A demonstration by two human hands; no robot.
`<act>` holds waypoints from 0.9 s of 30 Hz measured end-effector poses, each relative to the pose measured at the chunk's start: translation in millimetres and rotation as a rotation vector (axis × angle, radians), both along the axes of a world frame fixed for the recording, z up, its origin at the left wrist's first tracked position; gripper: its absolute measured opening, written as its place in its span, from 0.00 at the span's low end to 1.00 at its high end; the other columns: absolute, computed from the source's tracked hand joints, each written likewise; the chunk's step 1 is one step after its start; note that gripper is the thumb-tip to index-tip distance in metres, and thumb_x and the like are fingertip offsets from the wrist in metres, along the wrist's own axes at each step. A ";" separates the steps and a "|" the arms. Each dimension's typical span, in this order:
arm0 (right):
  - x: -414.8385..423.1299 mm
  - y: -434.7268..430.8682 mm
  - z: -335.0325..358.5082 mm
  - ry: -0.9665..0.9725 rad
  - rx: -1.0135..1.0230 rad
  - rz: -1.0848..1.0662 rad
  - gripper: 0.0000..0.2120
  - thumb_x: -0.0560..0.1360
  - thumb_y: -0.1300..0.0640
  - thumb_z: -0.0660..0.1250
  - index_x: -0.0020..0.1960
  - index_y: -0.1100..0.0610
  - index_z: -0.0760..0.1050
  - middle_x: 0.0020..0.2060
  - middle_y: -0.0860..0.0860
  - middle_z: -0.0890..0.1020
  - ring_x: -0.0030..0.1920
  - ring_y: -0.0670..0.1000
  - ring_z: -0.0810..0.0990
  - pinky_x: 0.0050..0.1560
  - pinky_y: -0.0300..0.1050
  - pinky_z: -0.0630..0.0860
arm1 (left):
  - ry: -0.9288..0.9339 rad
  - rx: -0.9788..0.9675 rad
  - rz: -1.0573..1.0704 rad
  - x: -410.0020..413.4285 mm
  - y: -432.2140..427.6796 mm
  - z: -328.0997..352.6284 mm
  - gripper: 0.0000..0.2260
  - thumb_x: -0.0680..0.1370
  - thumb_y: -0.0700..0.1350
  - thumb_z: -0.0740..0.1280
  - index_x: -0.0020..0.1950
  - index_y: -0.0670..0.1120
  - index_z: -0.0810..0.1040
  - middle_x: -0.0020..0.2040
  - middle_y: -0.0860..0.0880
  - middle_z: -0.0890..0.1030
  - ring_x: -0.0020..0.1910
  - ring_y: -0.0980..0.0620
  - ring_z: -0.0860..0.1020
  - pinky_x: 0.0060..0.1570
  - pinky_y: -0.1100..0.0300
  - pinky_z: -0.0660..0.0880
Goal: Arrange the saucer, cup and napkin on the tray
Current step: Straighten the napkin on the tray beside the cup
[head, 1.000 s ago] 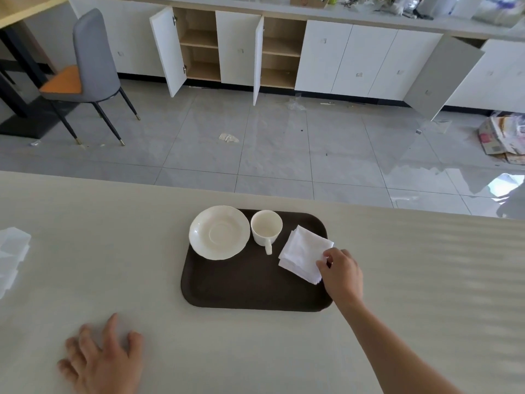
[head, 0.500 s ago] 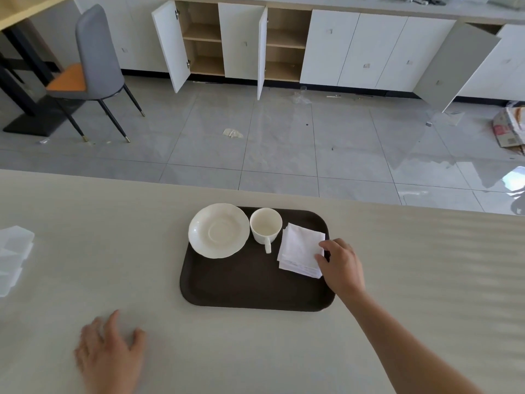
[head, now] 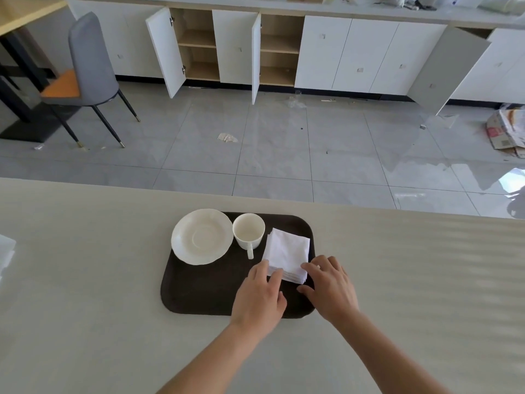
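Both forearms reach in from 6 o'clock over the bench. Left hand palm-down, fingers loosely spread, tips on napkin near edge. Right hand likewise, at its 5 o'clock corner; neither clamped. Napkin at tray 3 o'clock, cup centre-far, saucer at 10.

A pale counter spans the foreground. Beyond it, glossy grey floor tiles reflect daylight at the right. White cabinets line the far wall, several doors hanging open on wooden shelves. A grey chair with an orange seat stands at left beside a dark-legged table. Flattened cardboard lies at right.
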State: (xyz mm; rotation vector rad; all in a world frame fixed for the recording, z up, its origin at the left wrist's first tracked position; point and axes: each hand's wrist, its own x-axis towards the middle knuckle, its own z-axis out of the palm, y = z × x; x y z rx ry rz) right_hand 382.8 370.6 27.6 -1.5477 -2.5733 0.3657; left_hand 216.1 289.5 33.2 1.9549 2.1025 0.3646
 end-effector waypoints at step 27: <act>1.3 17.7 -20.5 0.174 0.111 0.054 0.07 0.68 0.67 0.75 0.44 0.59 0.79 0.43 0.53 0.80 0.41 0.57 0.74 0.38 0.49 0.77 | 0.276 -0.033 -0.134 -2.2 33.5 -6.7 0.23 0.61 0.34 0.78 0.53 0.45 0.81 0.53 0.42 0.80 0.36 0.50 0.77 0.35 0.59 0.79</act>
